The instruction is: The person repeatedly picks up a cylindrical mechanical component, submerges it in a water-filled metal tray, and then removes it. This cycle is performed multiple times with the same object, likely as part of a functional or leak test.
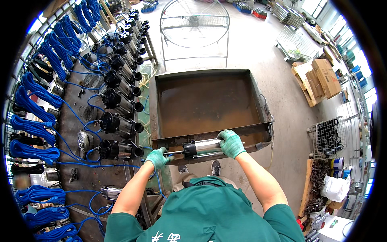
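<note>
A silver cylindrical pump motor [206, 147] with a black ribbed collar lies sideways across the near edge of a water tank [253, 86]. At its left end, my left hand [158, 158], in a green glove, is closed around the thin metal shaft sticking out. My right hand [231, 144], gloved the same way, grips the silver body near its right end from above. The fingers' undersides are hidden in both hands. Brown, murky water fills the tank beyond the motor.
On my left, a dark workbench [86, 175] carries a row of black-and-silver pumps [115, 122] with blue cables. Coiled blue cables [34, 151] hang along its far-left side. A large fan [194, 22] stands behind the tank; cardboard [325, 78] and a wire basket [328, 139] are at right.
</note>
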`<state>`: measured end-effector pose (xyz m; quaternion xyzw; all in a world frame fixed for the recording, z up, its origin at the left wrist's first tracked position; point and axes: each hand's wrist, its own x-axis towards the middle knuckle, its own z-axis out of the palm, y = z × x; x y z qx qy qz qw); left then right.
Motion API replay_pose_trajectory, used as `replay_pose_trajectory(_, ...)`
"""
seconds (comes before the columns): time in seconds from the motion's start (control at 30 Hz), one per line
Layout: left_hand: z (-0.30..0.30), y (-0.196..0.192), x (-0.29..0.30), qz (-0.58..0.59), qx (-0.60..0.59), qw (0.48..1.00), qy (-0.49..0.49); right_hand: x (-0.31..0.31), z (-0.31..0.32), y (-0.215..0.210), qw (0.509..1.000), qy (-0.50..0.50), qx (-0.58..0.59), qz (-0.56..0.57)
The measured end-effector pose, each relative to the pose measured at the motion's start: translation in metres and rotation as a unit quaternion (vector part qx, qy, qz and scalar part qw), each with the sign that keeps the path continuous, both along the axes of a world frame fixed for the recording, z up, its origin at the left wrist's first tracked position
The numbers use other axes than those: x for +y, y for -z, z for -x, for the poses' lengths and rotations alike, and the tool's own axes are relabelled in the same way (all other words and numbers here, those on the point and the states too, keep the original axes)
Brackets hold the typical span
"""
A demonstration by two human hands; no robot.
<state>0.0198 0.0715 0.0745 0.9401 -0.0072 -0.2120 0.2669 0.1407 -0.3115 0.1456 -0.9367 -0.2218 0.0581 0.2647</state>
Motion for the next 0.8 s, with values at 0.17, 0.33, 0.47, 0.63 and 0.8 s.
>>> replay_pose_trajectory(0.17,-0.009,-0.007,0.017,0.364,0.354,0.823,-0.255,0.0,-0.001,0.0,1.0,-0.003,0.004,-0.002)
replay_pose_trajectory(0.33,0.01,0.024,0.01,0.367,0.077,0.912,-0.165,0.001,-0.002,0.0,1.0,-0.008,0.002,-0.007)
replay_pose_trajectory(0.47,0.014,0.027,-0.007,0.245,-0.106,0.954,-0.136,0.0,-0.003,0.004,1.0,-0.004,0.004,-0.011)
replay_pose_trajectory(0.63,0.019,0.023,-0.014,0.152,-0.182,0.962,-0.137,0.001,-0.001,0.003,1.0,-0.005,0.006,-0.014)
replay_pose_trajectory(0.8,0.007,0.028,0.01,0.177,-0.039,0.977,-0.113,-0.001,-0.001,-0.003,1.0,-0.019,-0.01,-0.022)
